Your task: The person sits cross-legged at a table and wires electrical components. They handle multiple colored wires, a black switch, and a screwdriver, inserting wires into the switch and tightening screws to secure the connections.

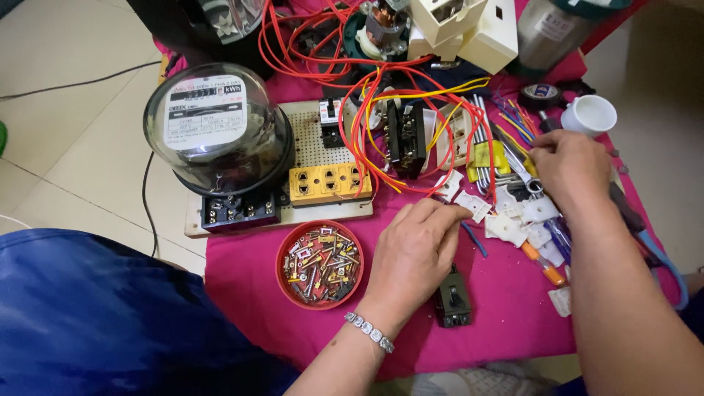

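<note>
My left hand (416,248) rests on the pink cloth (499,308), its fingertips curled at the small white plastic pieces (469,202); whether it pinches one I cannot tell. A black breaker switch (452,301) lies just below that hand. My right hand (568,167) is further right, fingers curled down among white plastic parts (522,220) and metal keys (487,144). What it grips is hidden under the fingers. A bracelet sits on my left wrist.
A round electric meter (216,128) stands on a perforated board (315,147) with a yellow socket strip (330,183). A red lid of screws (320,264) sits in front. Red and yellow wires (381,110), screwdrivers (546,268), a white cup (589,114), tape roll (541,95).
</note>
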